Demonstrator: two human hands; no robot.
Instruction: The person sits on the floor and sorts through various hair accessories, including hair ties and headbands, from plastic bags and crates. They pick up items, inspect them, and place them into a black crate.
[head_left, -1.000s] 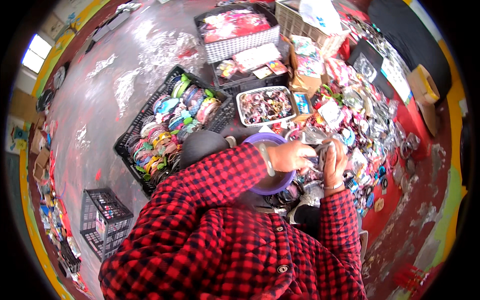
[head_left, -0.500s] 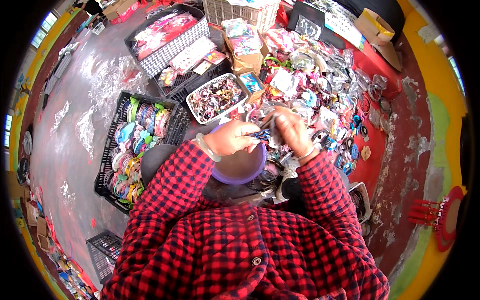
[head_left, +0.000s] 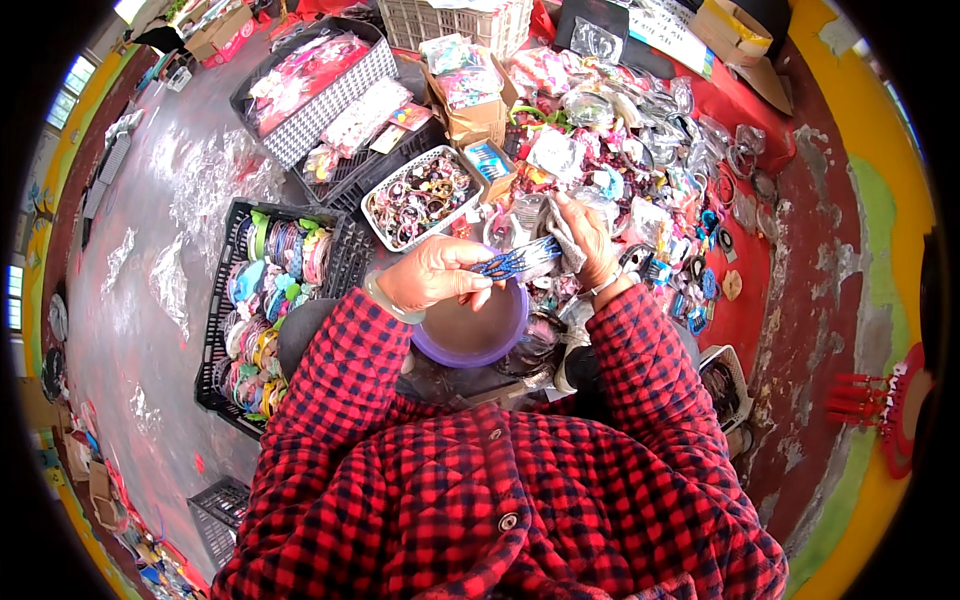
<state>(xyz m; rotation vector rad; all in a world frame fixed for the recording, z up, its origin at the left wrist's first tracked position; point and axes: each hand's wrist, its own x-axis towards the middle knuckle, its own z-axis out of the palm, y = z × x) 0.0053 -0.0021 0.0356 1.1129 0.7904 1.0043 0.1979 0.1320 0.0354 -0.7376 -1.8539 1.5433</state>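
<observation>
My left hand [head_left: 432, 276] pinches one end of a blue, black and white braided band [head_left: 515, 260], possibly a headband. Around the band's other end, my right hand [head_left: 590, 238] is closed on a grey cloth [head_left: 562, 236]. The band stretches between both hands, above a purple basin [head_left: 468, 359] of cloudy brownish liquid. My right fingers partly hide where cloth and band meet.
Left of me stands a black crate [head_left: 212, 345] of colourful hair bands. Beyond the basin is a white basket [head_left: 447, 213] of mixed hair accessories. A large heap of packaged accessories [head_left: 640, 170] spreads over red cloth at the right. An open cardboard box [head_left: 478, 122] stands behind the basket.
My hands have moved apart slightly, and more of the braided band shows between them. The right hand and cloth have turned more upright. The whole view has shifted slightly.
</observation>
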